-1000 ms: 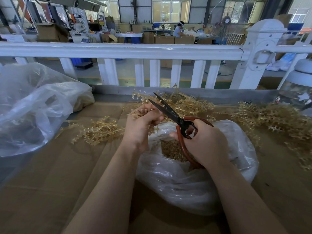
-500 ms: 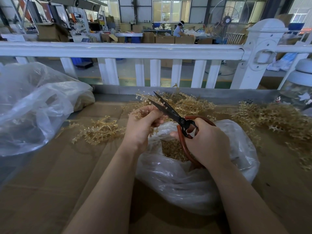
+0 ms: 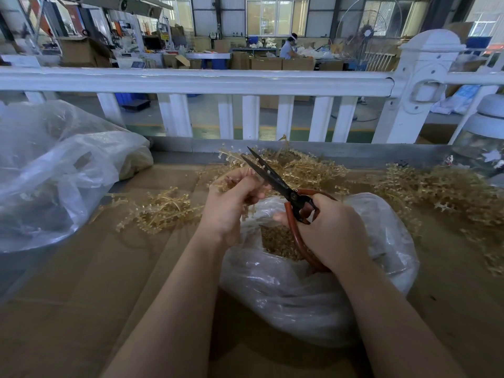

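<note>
Right hand (image 3: 331, 230) grips scissors (image 3: 275, 178); left hand (image 3: 231, 205) apparently pinches sprue (image 3: 231, 159).

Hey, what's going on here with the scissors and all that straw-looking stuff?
A person is snipping tan plastic pieces. The right hand works the red-handled scissors, blades slightly open, while the left hand pinches a sprig at the blades, above an open clear bag holding cut bits. Loose sprigs lie heaped on the cardboard-covered table.

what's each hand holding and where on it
Right hand grips the scissors by their red handles; left hand pinches a tan plastic sprig, hold point hidden.
</note>
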`<state>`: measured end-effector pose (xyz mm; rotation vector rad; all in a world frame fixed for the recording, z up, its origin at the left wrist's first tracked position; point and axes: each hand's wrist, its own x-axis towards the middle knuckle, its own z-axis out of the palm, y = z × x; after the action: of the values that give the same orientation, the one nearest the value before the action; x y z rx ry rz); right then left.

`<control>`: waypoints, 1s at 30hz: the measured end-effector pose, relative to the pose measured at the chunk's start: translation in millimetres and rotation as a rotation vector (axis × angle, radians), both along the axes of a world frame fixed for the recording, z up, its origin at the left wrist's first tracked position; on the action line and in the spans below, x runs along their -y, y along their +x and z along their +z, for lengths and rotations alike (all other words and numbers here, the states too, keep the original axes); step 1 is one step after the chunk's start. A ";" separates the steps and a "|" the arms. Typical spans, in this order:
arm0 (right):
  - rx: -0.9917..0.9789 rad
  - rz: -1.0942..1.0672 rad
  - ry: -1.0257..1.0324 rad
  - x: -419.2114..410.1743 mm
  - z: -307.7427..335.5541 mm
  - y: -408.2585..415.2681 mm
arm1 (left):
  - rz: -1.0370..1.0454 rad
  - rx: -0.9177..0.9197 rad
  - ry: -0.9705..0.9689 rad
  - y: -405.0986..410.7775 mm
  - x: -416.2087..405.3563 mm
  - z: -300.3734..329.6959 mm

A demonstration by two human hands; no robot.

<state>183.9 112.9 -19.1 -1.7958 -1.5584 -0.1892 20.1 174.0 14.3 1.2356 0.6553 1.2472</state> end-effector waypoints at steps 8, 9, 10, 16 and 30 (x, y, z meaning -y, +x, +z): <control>-0.008 -0.007 -0.031 2.0 3.3 -0.1 | -0.029 -0.061 0.113 -1.1 -1.0 -2.1; -0.004 -0.009 -0.034 2.2 3.4 0.0 | -0.029 -0.066 0.119 -1.3 -0.8 -2.3; 0.001 -0.012 -0.037 2.3 3.2 -0.1 | -0.029 -0.068 0.118 -1.6 -0.7 -2.4; -0.014 0.015 -0.010 3.7 3.4 -0.7 | -0.050 -0.075 0.124 -2.7 -2.0 -4.6; -0.027 0.044 -0.003 2.6 2.5 -0.1 | 0.051 0.008 0.122 -3.5 -11.0 -9.5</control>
<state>183.8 110.3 -16.6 -1.7575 -1.5783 -0.1417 16.6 185.0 4.8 1.3201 0.6156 1.3500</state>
